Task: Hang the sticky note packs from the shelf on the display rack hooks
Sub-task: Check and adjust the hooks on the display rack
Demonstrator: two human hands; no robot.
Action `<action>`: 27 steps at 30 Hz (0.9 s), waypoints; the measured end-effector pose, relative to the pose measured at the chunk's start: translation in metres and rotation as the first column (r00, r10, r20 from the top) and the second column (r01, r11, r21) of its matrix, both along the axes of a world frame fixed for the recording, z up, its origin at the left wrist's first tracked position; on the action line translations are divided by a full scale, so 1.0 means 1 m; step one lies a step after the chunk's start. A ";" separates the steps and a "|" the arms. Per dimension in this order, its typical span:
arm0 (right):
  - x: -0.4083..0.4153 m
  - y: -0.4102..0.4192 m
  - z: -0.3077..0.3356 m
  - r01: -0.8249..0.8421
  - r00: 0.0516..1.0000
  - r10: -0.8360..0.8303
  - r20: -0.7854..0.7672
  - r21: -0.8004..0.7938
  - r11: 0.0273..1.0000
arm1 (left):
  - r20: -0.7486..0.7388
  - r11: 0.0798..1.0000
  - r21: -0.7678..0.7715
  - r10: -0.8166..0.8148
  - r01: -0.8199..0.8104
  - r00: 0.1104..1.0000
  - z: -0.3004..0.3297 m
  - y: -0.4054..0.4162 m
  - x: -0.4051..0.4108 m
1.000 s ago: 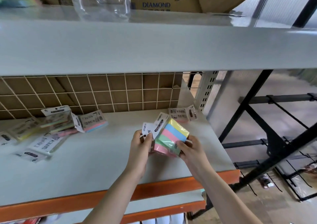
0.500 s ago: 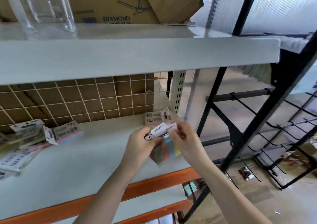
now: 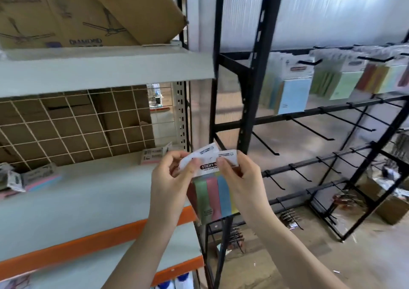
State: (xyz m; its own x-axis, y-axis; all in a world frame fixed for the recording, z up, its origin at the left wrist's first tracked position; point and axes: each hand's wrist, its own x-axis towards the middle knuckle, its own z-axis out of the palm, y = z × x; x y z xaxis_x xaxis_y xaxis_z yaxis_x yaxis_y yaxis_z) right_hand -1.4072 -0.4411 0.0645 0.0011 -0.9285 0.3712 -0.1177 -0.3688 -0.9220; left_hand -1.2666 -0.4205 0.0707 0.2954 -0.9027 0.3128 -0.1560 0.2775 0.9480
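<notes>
I hold sticky note packs [image 3: 215, 193] with green, pink, blue and yellow strips upright in front of me, past the shelf's right end. My left hand [image 3: 171, 178] pinches one white header card, and my right hand [image 3: 240, 178] pinches a second header card beside it. The black display rack [image 3: 254, 67] stands to the right, with bare hooks [image 3: 309, 129] on its lower bars. More packs [image 3: 294, 94] hang from its top row. Other sticky note packs lie on the grey shelf [image 3: 88, 195], one [image 3: 155, 154] at the back right and several [image 3: 33, 180] at the left.
A cardboard box [image 3: 88, 12] sits on the upper shelf. A wire grid [image 3: 77, 122] backs the grey shelf, whose front edge is orange. Loose hooks [image 3: 290, 219] and a cardboard box [image 3: 389, 202] lie on the floor under the rack. Bottles [image 3: 174, 283] stand on the shelf below.
The view has swung right from the shelf toward the rack. The packs went from lying flat in both hands to hanging upright by their header cards, carried right past the shelf edge.
</notes>
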 end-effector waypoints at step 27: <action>-0.264 -0.024 0.028 0.234 0.956 -0.228 0.186 -0.013 0.972 | -0.229 0.947 -0.070 -0.322 0.314 0.919 0.036 -0.061 -0.277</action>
State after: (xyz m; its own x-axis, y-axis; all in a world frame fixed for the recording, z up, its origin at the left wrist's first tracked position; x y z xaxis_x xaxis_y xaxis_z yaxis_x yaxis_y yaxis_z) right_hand -1.6708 -0.4654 0.0926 -0.2822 -0.8822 0.3770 -0.0351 -0.3833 -0.9230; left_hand -1.5436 -0.4815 0.1069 0.0628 -0.9522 0.2990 0.1704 0.3055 0.9368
